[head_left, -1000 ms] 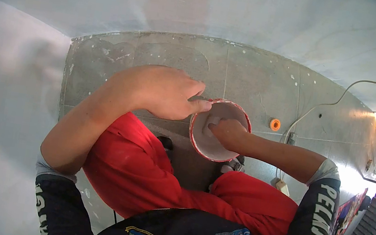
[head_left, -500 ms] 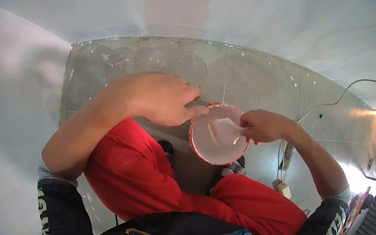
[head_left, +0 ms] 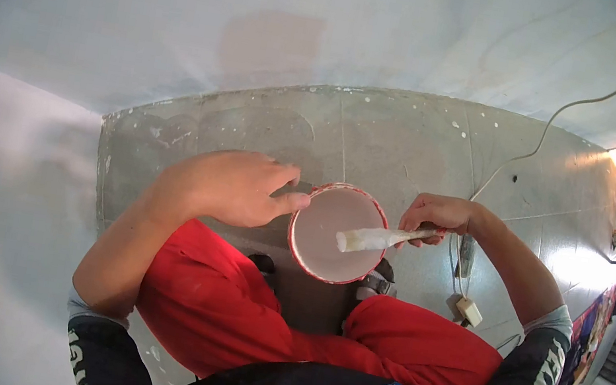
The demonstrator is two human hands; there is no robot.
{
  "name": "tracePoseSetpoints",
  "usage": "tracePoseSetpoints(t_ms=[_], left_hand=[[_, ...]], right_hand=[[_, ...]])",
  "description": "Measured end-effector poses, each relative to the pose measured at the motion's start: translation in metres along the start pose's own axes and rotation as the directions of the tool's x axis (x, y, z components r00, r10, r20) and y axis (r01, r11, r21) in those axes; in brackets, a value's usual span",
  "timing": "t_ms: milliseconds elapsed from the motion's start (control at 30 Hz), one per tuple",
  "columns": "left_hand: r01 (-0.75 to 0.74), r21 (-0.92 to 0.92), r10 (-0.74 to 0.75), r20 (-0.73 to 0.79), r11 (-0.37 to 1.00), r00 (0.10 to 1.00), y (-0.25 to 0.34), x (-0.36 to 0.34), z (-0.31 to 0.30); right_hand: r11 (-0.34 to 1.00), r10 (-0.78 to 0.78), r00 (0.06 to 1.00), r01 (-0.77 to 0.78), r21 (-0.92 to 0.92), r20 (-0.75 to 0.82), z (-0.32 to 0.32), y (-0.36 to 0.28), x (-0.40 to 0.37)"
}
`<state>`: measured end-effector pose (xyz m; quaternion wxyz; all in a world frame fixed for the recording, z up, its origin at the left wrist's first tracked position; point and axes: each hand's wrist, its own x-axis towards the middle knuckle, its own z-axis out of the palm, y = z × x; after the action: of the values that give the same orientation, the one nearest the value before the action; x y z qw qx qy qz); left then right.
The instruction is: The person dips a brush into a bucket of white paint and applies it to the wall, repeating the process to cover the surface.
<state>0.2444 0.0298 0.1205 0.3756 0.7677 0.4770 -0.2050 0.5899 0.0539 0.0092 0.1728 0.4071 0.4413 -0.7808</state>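
Observation:
A round bucket (head_left: 298,261) with a red, paint-streaked rim stands between my knees, with pale paint inside. My left hand (head_left: 240,188) has its thumb at the bucket's left rim, with the fingers curled outside it. In my right hand (head_left: 437,215) is a paintbrush (head_left: 375,239), gripped by its handle. White paint coats the bristles, which point left over the bucket's opening. The brush is turned edge-on.
A pale wall (head_left: 398,29) curves ahead, and another wall stands at left. Paint spots dot the grey tiled floor (head_left: 405,139). A cable (head_left: 536,148) runs down to a white power socket block (head_left: 469,311) at right. Slatted and wooden items stand at far right.
My right hand has drawn the brush up and to the right, turning it from its broad face to its edge. The left hand remains at the bucket's rim. The view has shifted.

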Motion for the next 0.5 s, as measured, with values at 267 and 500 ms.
tracePoseSetpoints(t_ms=[267, 500], left_hand=[[-0.101, -0.003, 0.100, -0.060, 0.995, 0.993, -0.003, 0.016, 0.003], [-0.014, 0.001, 0.014, 0.064, 1.000, 0.998, 0.000, 0.027, -0.002]], right_hand=[[0.979, -0.119, 0.959, 0.070, 0.191, 0.256, -0.015, 0.015, -0.008], [0.816, -0.491, 0.871, 0.452, 0.361, 0.020, -0.054, -0.001, -0.052]])
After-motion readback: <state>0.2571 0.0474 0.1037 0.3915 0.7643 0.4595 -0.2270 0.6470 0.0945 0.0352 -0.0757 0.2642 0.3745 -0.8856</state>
